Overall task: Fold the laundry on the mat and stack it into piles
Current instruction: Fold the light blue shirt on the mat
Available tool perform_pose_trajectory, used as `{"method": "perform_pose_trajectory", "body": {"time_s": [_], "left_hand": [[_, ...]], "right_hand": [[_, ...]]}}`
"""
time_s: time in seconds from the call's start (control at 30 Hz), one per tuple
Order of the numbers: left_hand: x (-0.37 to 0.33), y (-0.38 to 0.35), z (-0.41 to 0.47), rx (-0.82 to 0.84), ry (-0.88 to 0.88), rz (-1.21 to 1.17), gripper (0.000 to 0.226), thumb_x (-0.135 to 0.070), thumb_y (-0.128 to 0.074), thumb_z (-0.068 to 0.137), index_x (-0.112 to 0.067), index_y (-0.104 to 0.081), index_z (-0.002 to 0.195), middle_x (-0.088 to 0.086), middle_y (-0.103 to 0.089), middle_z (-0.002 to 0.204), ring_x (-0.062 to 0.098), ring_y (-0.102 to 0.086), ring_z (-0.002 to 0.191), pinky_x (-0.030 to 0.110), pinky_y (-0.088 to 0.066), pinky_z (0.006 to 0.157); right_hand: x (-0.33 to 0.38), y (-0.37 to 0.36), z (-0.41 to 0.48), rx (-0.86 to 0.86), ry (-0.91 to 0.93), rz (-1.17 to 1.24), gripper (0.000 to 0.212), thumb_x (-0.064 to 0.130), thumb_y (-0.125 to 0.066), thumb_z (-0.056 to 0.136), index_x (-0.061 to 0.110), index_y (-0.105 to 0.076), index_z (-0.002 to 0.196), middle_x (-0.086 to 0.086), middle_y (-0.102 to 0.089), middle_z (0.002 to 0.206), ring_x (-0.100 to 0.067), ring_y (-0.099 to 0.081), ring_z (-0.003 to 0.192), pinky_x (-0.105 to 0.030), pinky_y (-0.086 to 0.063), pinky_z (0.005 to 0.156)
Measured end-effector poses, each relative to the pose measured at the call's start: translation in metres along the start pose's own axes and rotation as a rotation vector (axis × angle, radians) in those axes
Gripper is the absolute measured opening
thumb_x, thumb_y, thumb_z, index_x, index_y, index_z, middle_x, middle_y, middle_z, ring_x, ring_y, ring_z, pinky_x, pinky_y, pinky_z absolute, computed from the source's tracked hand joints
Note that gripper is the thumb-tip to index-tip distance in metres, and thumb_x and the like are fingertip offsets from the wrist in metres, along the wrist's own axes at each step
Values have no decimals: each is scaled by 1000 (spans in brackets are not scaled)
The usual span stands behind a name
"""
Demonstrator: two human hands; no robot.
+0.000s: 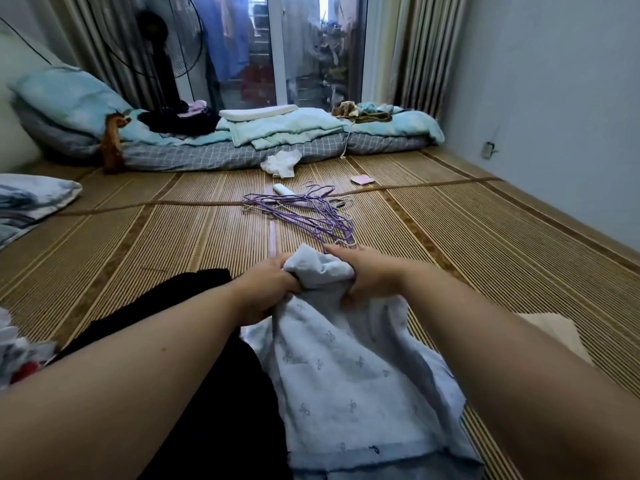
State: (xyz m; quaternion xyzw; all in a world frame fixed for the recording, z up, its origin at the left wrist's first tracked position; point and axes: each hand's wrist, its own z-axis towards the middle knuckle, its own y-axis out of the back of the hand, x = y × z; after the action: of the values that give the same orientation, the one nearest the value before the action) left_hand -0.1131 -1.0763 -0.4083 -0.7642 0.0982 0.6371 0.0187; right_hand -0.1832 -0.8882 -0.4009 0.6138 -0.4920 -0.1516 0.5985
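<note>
currently left grip (268,289) and right grip (367,271) are clutching the bunched top of the pale blue garment (346,375), the rest trailing toward the near edge of the mat (485,244); uneven pulling is risking a crooked fold, or snagging purple hangers (311,216) beyond.

- Both arms reach forward from the lower frame corners and converge at mid-frame; both forearms are bare.
- left forearm (138,375): comes in from lower left, angled up and to the right, wrist roughly straight.
- right forearm (502,341): comes in from lower right, angled up and to the left.
- left hand (268,289): back of hand up, fingers (280,265) curled, gripping a bunched edge of the light blue garment (346,368).
- right hand (370,271): back of hand up, fingers wrapped over the same bunch, thumb tucked under.
- Hands sit close together, with only the bunched fabric between them.
</note>
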Motion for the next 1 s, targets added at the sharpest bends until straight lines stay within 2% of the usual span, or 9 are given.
{"method": "perform_pose_trajectory", "body": {"time_s": [0.1, 0.17, 0.3, 0.4, 0.6, 0.77, 0.9, 0.97, 1.0], "left_hand": [[-20, 18, -3, 45, -31, -26, 44, 22, -41, 75, -8, -65, 97, 12, -71, 75, 22, -69, 67, 26, -57, 58], [-31, 35, 2, -50, -69, 27, 45, 24, -39, 79, -10, -65, 94, 8, -70, 71, 21, -67, 65, 24, -55, 55], [-44, 61, 9, -289, -207, 384, 35, -8, -66, 66, -10, -69, 100, 5, -70, 84, 20, -62, 80, 27, -51, 67], [-48, 59, -7, -338, -245, 758, 35, -29, -63, 61, -25, -71, 94, -4, -70, 83, 15, -62, 78, 26, -47, 70], [-28, 41, -63, -143, -346, 1118, 8, -18, -66, 77, -25, -64, 79, -6, -67, 83, 17, -64, 85, 23, -46, 66], [4, 5, -109, 259, -491, 1306, 23, -26, -67, 71, -11, -68, 88, 8, -58, 131, 20, -50, 123, 27, -40, 100], [27, -19, -122, 524, -214, 1494, 43, -51, -44, 61, -25, -64, 89, 2, -46, 139, 23, -33, 134, 39, -31, 110], [28, -32, -121, 551, -80, 1395, 41, -53, -42, 68, -25, -63, 92, -2, -53, 125, 22, -39, 128, 37, -29, 111], [27, -37, -120, 458, -50, 1314, 39, -51, -45, 77, -25, -63, 99, -2, -58, 119, 22, -45, 122, 35, -33, 107]], "right_hand": [[12, 29, 16, 165, 28, -154, 50, 25, -79, 71, 32, -58, 116, 5, -67, 106, -16, -62, 98, -33, -50, 86], [19, 43, 25, 16, -62, -182, 18, 27, -76, 72, 21, -68, 86, -1, -69, 84, -22, -65, 83, -31, -53, 72], [32, 54, 31, -387, -44, -332, 22, 30, -66, 74, 20, -50, 62, 0, -55, 71, -27, -57, 75, -28, -42, 65], [36, 39, 17, -456, 27, -349, 11, 28, -62, 75, 21, -55, 73, -2, -55, 79, -30, -61, 83, -28, -39, 64], [45, -20, -62, -482, 101, -445, 7, 28, -55, 84, 25, -49, 87, 0, -61, 99, -25, -60, 88, -29, -36, 61], [48, -64, -125, -281, 12, -425, 19, 22, -52, 86, 24, -58, 104, 4, -59, 108, -22, -60, 96, -28, -35, 69], [41, -87, -150, 58, -190, -164, 35, 19, -54, 86, 30, -57, 119, 0, -59, 120, -20, -56, 95, -26, -42, 73], [39, -90, -147, -70, -249, -140, 34, 24, -50, 90, 31, -56, 123, -3, -61, 123, -22, -57, 100, -29, -45, 77], [38, -92, -141, -214, -262, -127, 34, 27, -49, 92, 29, -55, 125, -3, -60, 125, -24, -58, 107, -32, -45, 83]]}}
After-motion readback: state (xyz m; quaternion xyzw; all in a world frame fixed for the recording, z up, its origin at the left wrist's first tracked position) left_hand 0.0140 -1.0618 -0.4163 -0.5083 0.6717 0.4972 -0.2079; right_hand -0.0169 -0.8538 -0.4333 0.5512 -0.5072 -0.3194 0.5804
